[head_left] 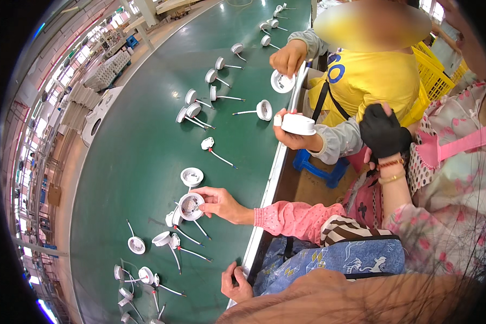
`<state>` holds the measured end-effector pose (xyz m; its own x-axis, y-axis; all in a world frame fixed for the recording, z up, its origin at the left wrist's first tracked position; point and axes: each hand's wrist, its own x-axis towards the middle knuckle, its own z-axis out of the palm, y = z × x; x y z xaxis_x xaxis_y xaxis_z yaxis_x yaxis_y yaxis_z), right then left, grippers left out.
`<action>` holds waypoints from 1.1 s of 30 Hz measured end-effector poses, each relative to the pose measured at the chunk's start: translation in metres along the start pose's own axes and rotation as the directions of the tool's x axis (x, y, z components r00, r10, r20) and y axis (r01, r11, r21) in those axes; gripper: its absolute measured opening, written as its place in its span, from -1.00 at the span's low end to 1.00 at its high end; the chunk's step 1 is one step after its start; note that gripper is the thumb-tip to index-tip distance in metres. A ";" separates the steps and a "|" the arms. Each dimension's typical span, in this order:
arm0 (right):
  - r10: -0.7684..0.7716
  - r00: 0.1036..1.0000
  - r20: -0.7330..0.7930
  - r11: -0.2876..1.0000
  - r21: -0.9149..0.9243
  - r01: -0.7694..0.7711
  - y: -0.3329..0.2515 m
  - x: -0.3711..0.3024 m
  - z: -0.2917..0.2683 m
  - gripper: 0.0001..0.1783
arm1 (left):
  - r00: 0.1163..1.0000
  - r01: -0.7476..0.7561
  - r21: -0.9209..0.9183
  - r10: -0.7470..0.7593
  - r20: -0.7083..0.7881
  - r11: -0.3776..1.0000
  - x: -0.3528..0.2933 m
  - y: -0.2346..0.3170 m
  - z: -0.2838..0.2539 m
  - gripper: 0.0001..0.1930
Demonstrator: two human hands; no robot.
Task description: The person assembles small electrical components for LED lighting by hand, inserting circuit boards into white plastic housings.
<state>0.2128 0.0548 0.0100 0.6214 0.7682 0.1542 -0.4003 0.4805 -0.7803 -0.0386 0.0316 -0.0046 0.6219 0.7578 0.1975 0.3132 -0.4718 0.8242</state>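
Pink-sleeved hand (pixel 218 205): fingers closed on a white cup (pixel 189 206) above the green table (pixel 146 178).
Lower hand (pixel 236 283): half curled at the table's edge, nothing visible in it; I can't tell left from right.
Crowding the table: wired cups (pixel 136 245) around the held one.
Beside the table: yellow-shirted co-worker (pixel 372 75) holding two white cups (pixel 298 125); black-gloved hand (pixel 383 129); yellow crate (pixel 436 78) behind.

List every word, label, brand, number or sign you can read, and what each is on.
Yellow shirt: large blue lettering, partly in view; I don't copy printed words.
White round parts: any markings are too small to read.
Background: too blurred to read.
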 end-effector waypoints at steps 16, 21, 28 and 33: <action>0.002 1.000 -0.018 1.000 -0.019 -0.003 0.005 0.001 0.001 -0.47 | 0.999 0.042 -0.039 -0.041 0.007 0.998 -0.001 -0.003 -0.004 -0.81; -0.002 1.000 -0.017 1.000 -0.017 0.002 0.005 0.000 0.001 -0.47 | 1.000 -0.010 0.039 0.009 0.024 0.999 -0.001 -0.009 -0.006 -0.81; 0.007 1.000 -0.004 1.000 -0.022 -0.007 0.007 -0.001 0.001 -0.47 | 0.997 0.072 -0.055 -0.073 -0.015 0.996 -0.005 -0.021 -0.002 -0.80; 0.002 1.000 -0.008 1.000 -0.025 -0.003 0.006 -0.001 0.004 -0.47 | 1.000 0.027 0.009 -0.027 0.015 1.000 -0.002 -0.014 -0.006 -0.81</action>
<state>0.2074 0.0586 0.0071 0.6260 0.7658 0.1473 -0.3853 0.4679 -0.7954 -0.0488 0.0395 -0.0135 0.6241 0.7633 0.1669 0.3359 -0.4550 0.8247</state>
